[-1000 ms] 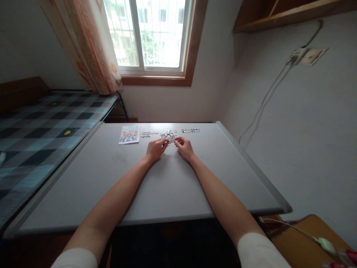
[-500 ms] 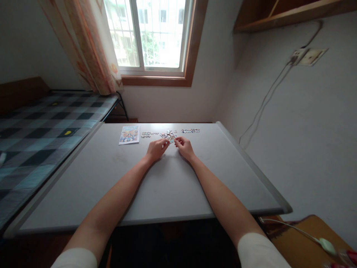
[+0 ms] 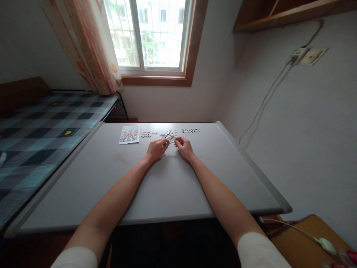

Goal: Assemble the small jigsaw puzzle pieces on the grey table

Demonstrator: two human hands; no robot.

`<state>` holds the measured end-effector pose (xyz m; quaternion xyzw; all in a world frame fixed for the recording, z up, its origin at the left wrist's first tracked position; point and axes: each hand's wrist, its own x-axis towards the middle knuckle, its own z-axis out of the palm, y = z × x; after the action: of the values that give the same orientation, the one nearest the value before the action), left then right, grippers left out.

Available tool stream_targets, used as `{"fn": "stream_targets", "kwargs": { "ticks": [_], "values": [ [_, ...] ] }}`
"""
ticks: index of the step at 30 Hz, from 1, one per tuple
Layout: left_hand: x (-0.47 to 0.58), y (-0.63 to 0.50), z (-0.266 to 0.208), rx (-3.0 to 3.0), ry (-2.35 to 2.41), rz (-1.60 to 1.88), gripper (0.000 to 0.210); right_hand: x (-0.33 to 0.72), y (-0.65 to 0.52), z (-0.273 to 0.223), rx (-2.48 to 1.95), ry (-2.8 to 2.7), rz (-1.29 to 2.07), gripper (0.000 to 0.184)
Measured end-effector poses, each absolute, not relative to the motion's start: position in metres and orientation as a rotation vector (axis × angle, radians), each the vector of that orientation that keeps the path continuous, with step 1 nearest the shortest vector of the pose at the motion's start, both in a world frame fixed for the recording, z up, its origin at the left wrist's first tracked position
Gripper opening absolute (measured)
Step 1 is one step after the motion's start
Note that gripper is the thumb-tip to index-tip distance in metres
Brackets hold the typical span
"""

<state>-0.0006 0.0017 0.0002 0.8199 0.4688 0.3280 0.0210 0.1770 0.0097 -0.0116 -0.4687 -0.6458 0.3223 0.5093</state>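
Observation:
My left hand (image 3: 157,148) and my right hand (image 3: 184,147) rest close together on the white table, fingertips bent inward in a pinch. Between them, at the near edge of a loose pile of jigsaw pieces (image 3: 169,134), pale blue-green jigsaw pieces (image 3: 171,141) touch both sets of fingertips. Their outlines are too small to make out well. Left of the pile lie short rows of jigsaw pieces (image 3: 150,133), and to its right sits another joined strip of pieces (image 3: 190,130). A printed picture sheet (image 3: 129,134) lies flat at the far left.
The white tabletop (image 3: 167,190) has a raised grey rim (image 3: 251,167) along its right side. A checked bed (image 3: 55,126) stands to the left, a window (image 3: 158,33) ahead. On the right, a cable (image 3: 259,108) hangs down the wall above a wooden stool (image 3: 309,242).

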Motion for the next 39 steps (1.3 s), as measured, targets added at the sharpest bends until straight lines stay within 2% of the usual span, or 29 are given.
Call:
{"fn": "stream_targets", "kwargs": {
  "ticks": [18,26,33,39],
  "values": [
    [0.0013,-0.0021,0.0045,2.539,1.548,1.000,0.020,0.1750,0.0055,-0.0049,-1.138,-1.538,0.757,0.026],
    [0.0044,-0.0049,0.0062,2.588,1.530,1.048,0.031,0.1743,0.0023,-0.0046,-1.149,-1.640,0.723,0.023],
    [0.0032,-0.0023,0.0024,2.623,1.441,0.963,0.026,0.1736,0.0012,-0.0052,-1.146,-1.675,0.722,0.024],
    [-0.0019,-0.0013,0.0074,2.569,1.663,0.895,0.025,0.1742,0.0018,-0.0056,-1.181,-1.676,0.708,0.024]
  ]
}}
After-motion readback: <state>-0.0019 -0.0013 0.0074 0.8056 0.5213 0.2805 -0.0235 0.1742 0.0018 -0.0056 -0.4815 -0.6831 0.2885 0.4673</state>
